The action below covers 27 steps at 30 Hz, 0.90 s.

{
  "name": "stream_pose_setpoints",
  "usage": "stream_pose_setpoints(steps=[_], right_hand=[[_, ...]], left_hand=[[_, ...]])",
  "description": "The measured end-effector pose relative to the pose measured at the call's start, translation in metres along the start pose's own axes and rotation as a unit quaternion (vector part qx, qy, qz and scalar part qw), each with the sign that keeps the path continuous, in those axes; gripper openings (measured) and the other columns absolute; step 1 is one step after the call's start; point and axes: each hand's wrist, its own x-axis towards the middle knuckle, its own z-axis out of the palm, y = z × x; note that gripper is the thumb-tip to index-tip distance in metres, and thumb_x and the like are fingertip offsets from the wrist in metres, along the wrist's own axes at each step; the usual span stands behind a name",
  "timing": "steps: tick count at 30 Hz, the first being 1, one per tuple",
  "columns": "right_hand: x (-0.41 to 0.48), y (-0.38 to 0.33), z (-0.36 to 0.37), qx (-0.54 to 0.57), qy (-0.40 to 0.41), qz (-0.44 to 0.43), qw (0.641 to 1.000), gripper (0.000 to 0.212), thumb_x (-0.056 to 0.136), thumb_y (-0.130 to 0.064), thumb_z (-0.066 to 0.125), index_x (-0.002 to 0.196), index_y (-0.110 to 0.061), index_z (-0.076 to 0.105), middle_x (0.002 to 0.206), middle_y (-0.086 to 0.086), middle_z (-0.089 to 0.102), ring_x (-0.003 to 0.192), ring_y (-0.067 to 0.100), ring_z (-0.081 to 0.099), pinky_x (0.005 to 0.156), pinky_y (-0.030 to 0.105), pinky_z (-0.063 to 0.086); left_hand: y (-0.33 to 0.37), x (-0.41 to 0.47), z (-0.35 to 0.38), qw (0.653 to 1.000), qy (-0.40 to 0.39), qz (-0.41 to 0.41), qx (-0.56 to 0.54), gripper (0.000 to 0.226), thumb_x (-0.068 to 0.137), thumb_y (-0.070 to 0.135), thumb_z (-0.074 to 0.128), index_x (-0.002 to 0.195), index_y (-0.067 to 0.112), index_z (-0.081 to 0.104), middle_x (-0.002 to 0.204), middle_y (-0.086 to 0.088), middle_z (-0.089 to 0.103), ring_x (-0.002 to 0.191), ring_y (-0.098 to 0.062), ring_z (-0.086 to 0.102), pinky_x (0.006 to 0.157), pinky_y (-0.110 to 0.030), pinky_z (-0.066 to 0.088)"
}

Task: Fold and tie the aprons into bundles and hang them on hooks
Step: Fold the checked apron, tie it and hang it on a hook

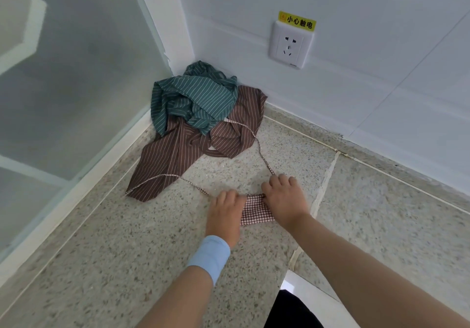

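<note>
Counting the aprons gives three: a small folded checked apron under the hands, plus a brown striped apron and a green striped apron heaped together in the corner, the green one on top. Two thin ties run from the checked bundle back toward the heap. The left hand, with a blue wristband, lies palm down on the bundle's left end with its fingers bent; whether they pinch the cloth cannot be told. The right hand presses flat on the right end, fingers stretched forward. Everything lies on a speckled stone surface, bounded by a frosted glass panel on the left and a white tiled wall bearing one socket under a yellow label.
</note>
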Motion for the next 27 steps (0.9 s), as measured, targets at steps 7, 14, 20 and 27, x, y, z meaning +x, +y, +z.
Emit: stream_pose_setpoints(steps=[7,14,20,27], right_hand=[[-0.006,-0.014,0.009,0.019,0.029,-0.123,0.992,0.018,0.081,-0.014,0.064,0.099,-0.012,0.063,0.098,0.009,0.060,0.088,0.028,0.058,0.076,0.038,0.052],[-0.030,0.011,0.017,0.203,-0.013,-0.063,0.977,0.025,0.088,-0.034,0.058,0.110,-0.022,0.058,0.111,-0.002,0.051,0.098,0.019,0.050,0.084,0.032,0.049],[-0.031,0.013,0.009,0.174,-0.052,-0.063,0.981,0.024,0.098,-0.035,0.053,0.113,-0.022,0.067,0.116,-0.002,0.056,0.106,0.019,0.053,0.087,0.032,0.049],[-0.023,0.011,0.002,0.179,-0.094,-0.003,0.979,0.028,0.103,-0.035,0.046,0.107,-0.020,0.069,0.106,0.000,0.054,0.100,0.020,0.053,0.087,0.031,0.046]], left_hand=[[0.012,-0.006,0.016,0.999,-0.040,0.004,0.006,0.032,0.075,0.019,0.070,0.104,0.031,0.062,0.102,0.008,0.059,0.098,-0.019,0.053,0.083,-0.037,0.041],[-0.022,-0.012,0.013,0.998,-0.042,-0.003,-0.056,0.023,0.090,0.041,0.055,0.107,0.027,0.058,0.113,0.007,0.052,0.105,-0.017,0.044,0.093,-0.037,0.045],[-0.036,-0.015,0.003,0.990,-0.088,0.009,-0.107,0.044,0.083,0.046,0.066,0.119,0.022,0.056,0.121,0.008,0.047,0.116,-0.014,0.037,0.101,-0.028,0.040],[-0.045,-0.009,-0.007,0.984,-0.109,-0.001,-0.144,0.027,0.096,0.031,0.059,0.110,0.013,0.072,0.115,0.000,0.056,0.108,-0.017,0.047,0.088,-0.027,0.043]])
